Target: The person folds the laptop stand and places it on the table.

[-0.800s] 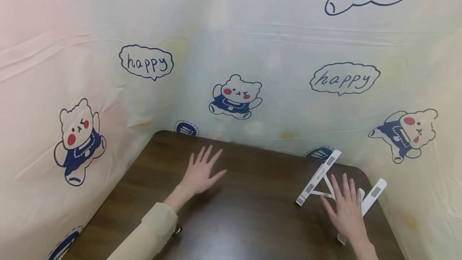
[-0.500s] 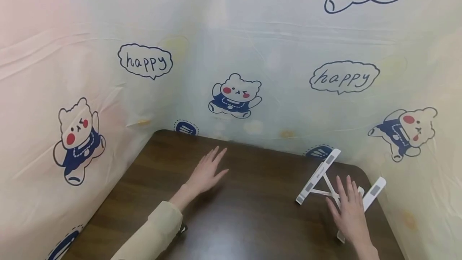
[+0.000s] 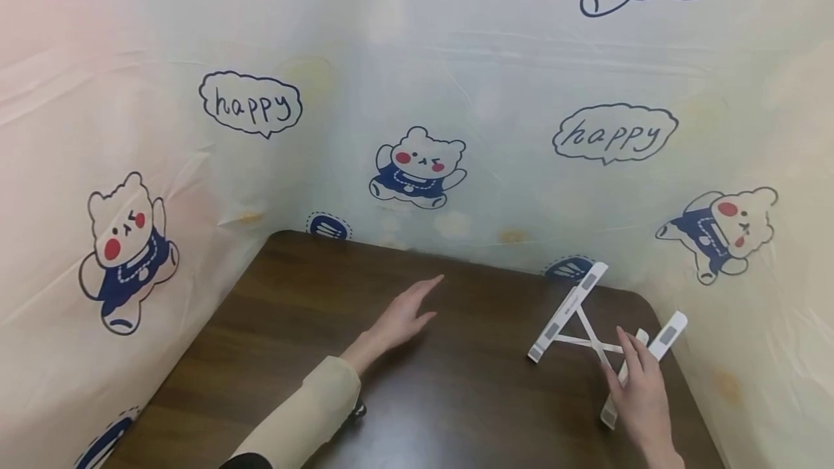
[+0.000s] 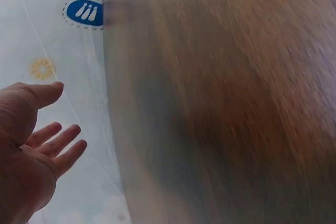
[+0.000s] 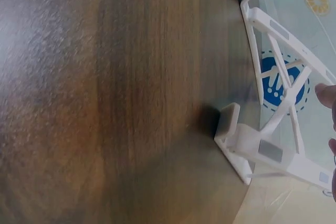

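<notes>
A white folding laptop stand (image 3: 565, 314) stands unfolded at the right of the table, its two side bars joined by crossed struts. My right hand (image 3: 641, 398) is over the stand's nearer right bar, fingers slightly bent and thumb on the bar's left side. In the right wrist view, only the thumb (image 5: 326, 96) and some fingertips show at the edge, beside the stand (image 5: 290, 96). My left hand (image 3: 399, 318) is held over the middle of the table, turned on its side and holding nothing. Its fingers (image 4: 68, 158) and thumb are spread apart in the left wrist view.
The dark wooden table (image 3: 313, 295) has rounded far corners. A pale printed cloth (image 3: 495, 93) with bears and "happy" bubbles hangs behind it and at both sides. A small dark object (image 3: 360, 409) shows under my left sleeve (image 3: 306, 404).
My left hand has moved right and turned onto its side. The right hand's spread fingers have drawn together and bent as it lowered toward the stand's right bar. The view has shifted slightly.
</notes>
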`<control>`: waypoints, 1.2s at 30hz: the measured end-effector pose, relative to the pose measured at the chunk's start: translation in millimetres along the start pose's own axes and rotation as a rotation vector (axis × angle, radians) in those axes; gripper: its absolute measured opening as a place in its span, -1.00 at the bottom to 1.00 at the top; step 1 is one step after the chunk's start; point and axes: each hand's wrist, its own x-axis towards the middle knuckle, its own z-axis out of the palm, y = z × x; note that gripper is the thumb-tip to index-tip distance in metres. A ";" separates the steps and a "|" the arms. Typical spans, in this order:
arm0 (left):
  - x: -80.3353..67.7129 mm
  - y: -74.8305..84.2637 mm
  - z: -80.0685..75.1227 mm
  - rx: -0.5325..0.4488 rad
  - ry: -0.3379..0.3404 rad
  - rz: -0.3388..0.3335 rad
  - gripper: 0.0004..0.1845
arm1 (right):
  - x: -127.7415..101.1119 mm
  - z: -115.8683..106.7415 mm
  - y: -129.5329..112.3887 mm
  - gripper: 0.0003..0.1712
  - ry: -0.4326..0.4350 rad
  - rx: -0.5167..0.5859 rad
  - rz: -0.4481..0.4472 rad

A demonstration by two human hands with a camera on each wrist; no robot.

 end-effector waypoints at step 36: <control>60.4 44.1 69.3 -0.556 -0.028 -0.208 -0.48 | -31.8 -16.3 25.1 -0.29 -0.042 0.178 0.773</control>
